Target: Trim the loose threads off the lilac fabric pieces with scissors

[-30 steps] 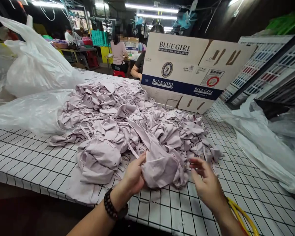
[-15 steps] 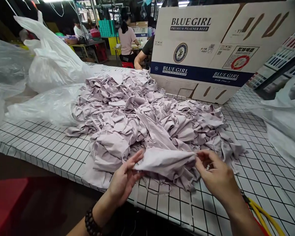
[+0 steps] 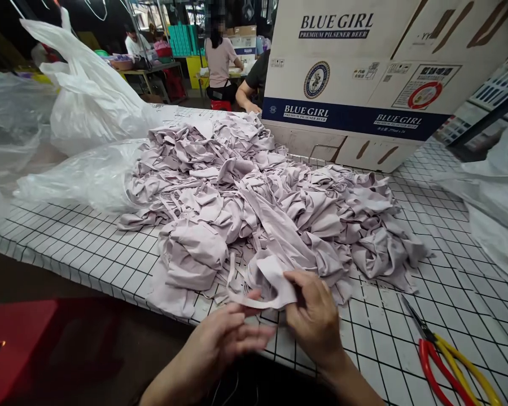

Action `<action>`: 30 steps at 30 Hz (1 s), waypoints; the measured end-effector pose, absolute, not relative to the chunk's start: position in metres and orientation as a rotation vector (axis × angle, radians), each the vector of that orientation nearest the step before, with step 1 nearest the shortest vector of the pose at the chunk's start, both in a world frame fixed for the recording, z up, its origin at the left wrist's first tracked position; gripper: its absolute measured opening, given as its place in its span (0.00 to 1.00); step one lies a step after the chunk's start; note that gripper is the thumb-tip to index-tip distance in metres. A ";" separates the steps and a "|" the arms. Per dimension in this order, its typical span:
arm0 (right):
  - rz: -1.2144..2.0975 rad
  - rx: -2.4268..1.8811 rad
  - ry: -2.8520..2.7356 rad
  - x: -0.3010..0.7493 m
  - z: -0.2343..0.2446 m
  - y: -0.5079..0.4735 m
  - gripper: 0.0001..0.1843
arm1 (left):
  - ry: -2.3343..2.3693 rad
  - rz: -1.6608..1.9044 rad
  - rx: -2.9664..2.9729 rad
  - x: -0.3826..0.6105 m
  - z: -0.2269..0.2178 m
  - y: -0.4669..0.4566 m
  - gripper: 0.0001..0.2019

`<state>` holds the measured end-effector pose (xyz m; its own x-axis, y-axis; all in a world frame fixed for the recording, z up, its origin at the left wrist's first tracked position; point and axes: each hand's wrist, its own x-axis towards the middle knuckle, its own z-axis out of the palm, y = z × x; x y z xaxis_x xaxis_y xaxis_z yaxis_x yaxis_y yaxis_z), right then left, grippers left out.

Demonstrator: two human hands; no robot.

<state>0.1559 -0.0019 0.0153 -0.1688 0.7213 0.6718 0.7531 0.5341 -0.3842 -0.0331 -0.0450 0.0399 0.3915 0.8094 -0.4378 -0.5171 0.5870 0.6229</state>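
Observation:
My right hand [image 3: 315, 316] pinches the folded edge of a pale mauve cloth piece [image 3: 275, 276] between thumb and fingers. A narrow band of this cloth loops leftward over the fingertips of my left hand [image 3: 235, 332]. The left fingers are spread, palm partly up, and slightly blurred by motion; they touch the band without closing on it. Just behind both hands lies a large heap of matching mauve cloth pieces [image 3: 203, 203] with thin straps among them. To the right of my right hand, long-nosed pliers [image 3: 427, 335] with red and yellow handles rest on the table.
A white table cover with black grid lines [image 3: 88, 239] lies beneath everything. Behind the heap stands a large beer carton [image 3: 347, 62]. Plastic bags [image 3: 97, 107] are at the left, and another bag [image 3: 499, 208] is at the right. A red stool [image 3: 29, 338] stands lower left. Other people sit farther back.
My right hand has moved left toward my left hand, bringing the cloth with it. The stretched cloth is now folded into a loop. The pliers have come into fuller view.

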 end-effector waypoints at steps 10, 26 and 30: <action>0.059 -1.117 -1.892 0.179 0.045 -0.002 0.12 | 0.717 0.599 0.739 0.004 0.037 -0.010 0.23; -0.051 -1.070 -1.962 0.209 0.038 -0.004 0.19 | 0.356 0.471 0.121 0.029 0.012 -0.024 0.13; -0.078 -1.064 -2.029 0.211 0.036 -0.004 0.21 | 0.402 0.502 0.361 0.032 0.018 -0.031 0.15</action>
<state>0.2109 -0.0038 0.0357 -0.3026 0.6567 0.6908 0.7076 0.6403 -0.2987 0.0315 -0.0307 0.0177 0.8024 0.5273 -0.2795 -0.3888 0.8172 0.4256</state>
